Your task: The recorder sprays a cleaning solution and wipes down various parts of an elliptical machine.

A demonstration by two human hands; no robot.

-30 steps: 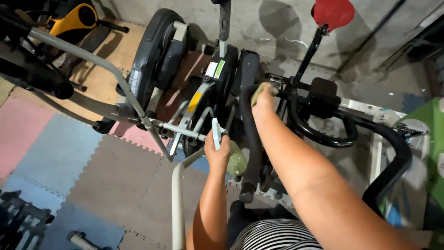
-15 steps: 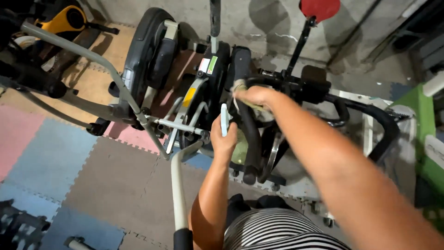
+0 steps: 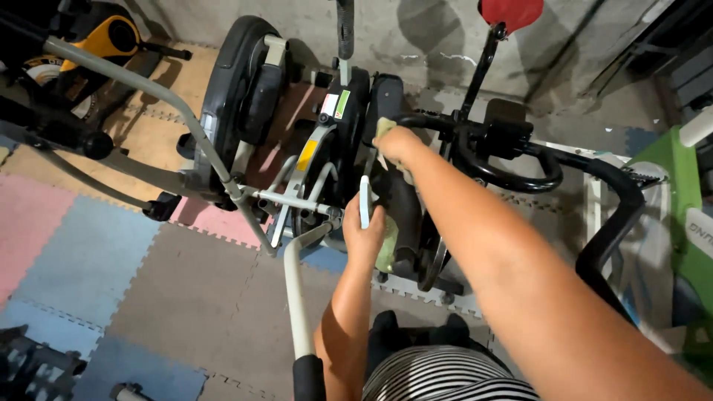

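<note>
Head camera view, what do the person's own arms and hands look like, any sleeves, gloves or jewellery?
Both arms are bare along all that shows, with no sleeves in view. The left hand and right hand wear no gloves; no watch, bracelet or ring can be seen. Below the arms, a black-and-white striped garment shows at the frame's bottom edge.

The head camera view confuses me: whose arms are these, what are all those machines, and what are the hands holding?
The camera sits on a person's head and looks down, so both bare arms are that person's own. In front stands an exercise bike, black with grey bars, on a floor of coloured foam mats. The right hand presses a yellowish cloth against the bike's black upper frame. The left hand holds a slim white object, seemingly a small bottle, though that is hard to tell. Another machine with a yellow part stands at upper left, a green one at right.
</note>
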